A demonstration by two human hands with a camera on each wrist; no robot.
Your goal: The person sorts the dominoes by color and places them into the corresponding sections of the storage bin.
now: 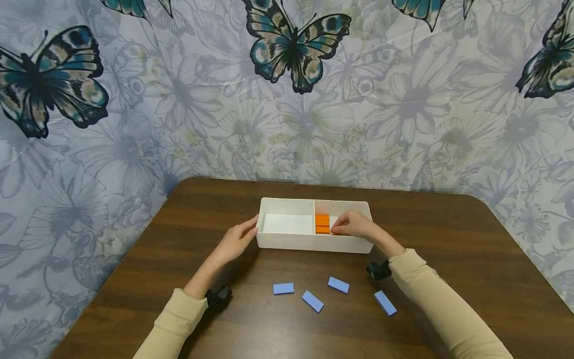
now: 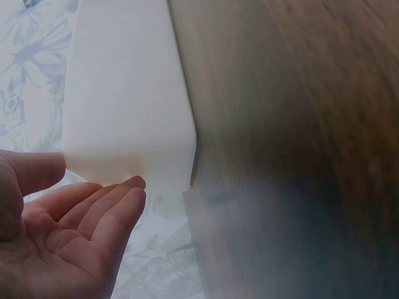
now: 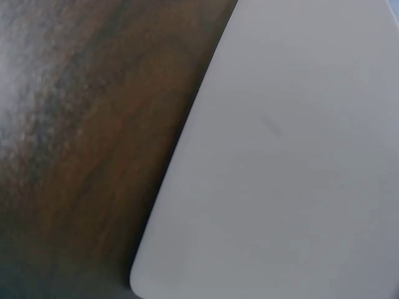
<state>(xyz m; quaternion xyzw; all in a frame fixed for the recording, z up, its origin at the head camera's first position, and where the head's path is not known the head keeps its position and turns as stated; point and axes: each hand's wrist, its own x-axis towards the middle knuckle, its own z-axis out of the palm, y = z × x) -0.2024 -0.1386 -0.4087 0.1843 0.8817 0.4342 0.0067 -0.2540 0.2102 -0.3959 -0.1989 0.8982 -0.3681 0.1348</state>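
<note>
A long white box (image 1: 287,242) with a divider stands on the table. Orange blocks (image 1: 322,220) lie in its right compartment, against the divider. My left hand (image 1: 239,240) is at the box's left end. In the left wrist view, the fingers of that left hand (image 2: 81,218) are fairly straight and touch the end wall of the white box (image 2: 124,81), with the thumb at its edge. Over the front wall my right hand (image 1: 354,224) reaches into the right compartment, fingertips bent down right beside the orange blocks; I cannot tell whether they pinch one.
Several blue blocks (image 1: 312,301) lie spread on the brown wooden table (image 1: 269,334) in front of the box. The box's left compartment (image 1: 287,223) shows its white floor. Behind the table hangs a butterfly-patterned cloth (image 1: 202,124). The right wrist view shows mostly the box's outer wall (image 3: 274,174).
</note>
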